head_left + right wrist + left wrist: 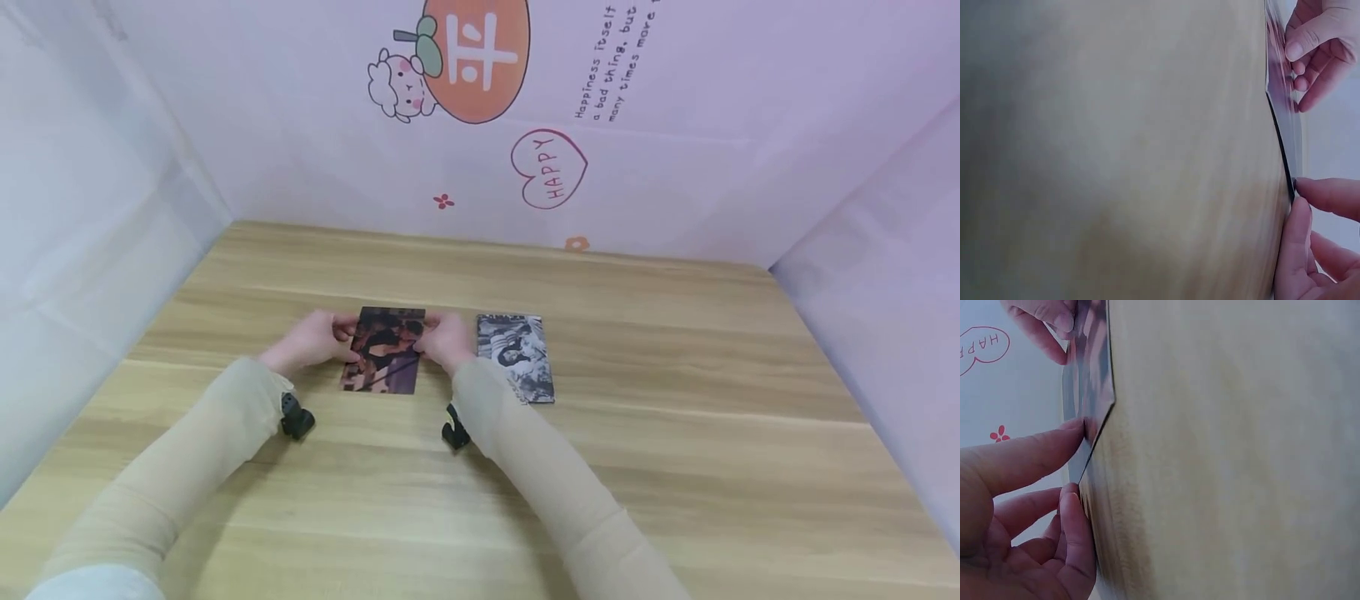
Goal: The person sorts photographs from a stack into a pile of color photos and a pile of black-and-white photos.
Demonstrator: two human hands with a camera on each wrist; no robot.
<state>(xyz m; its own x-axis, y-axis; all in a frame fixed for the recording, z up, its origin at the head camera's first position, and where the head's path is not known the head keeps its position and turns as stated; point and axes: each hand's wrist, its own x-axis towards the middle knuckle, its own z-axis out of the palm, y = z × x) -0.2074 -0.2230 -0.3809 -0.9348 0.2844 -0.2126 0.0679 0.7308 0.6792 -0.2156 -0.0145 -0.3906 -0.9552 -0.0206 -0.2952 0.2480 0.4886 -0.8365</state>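
While a person's left hand (pixel 318 340) pinches the left edge of a dark color card (pixel 386 354) between thumb and fingers, the right hand (pixel 447 337) grips its right edge, holding the card left of center on a counter (pixel 712 417). The card's dim scene is hard to make out, and whether its underside touches the wood cannot be told. Just beside the right hand lies a black-and-white card (pixel 517 354), its lower left corner covered by the right sleeve (pixel 540 450).

Wood-grained and pale, the counter runs between a white left wall (pixel 90 208), a printed back wall (pixel 300 125) and a plain right wall (pixel 900 250). On the back wall, an orange fruit drawing (pixel 483 92) and, farther right, lines of lettering (pixel 615 62) are cut off at the top, above a red heart (pixel 550 169) reading "HAPPY."

Only the head view takes in the black-and-white card. The left wrist view shows the left fingertips (pixel 1072 500) close up at the color card's edge; the right wrist view shows the right hand's pinch, that hand cropped by the frame.
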